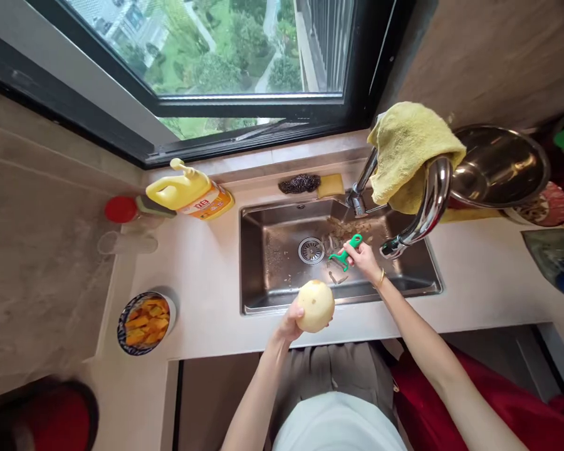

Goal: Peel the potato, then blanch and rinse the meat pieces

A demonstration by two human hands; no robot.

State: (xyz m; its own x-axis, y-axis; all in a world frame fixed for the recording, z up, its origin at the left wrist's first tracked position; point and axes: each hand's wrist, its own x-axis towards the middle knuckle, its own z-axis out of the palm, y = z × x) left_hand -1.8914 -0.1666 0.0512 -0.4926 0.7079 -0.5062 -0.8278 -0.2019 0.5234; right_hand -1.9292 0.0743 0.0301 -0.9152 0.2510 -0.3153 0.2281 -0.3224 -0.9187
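My left hand (291, 319) is wrapped round a large, pale peeled potato (316, 305), held above the front edge of the sink. A few small brownish spots mark its surface. Over the basin, my right hand (361, 258) grips a green peeler (352, 243), its blade end pointing down and to the left. The peeler and the potato are apart. Beneath them, brownish peelings (338, 277) lie on the bottom of the steel sink (277, 275), with more near its back wall. A round drain strainer (311, 250) sits left of the peeler.
A chrome faucet (435, 200) with a yellow cloth (411, 150) over it arches above the sink's right side. A yellow jug (202, 200) and a bowl of orange pieces (145, 322) stand left. A dark scrubber (299, 183) lies behind; a steel pot (498, 166) is right.
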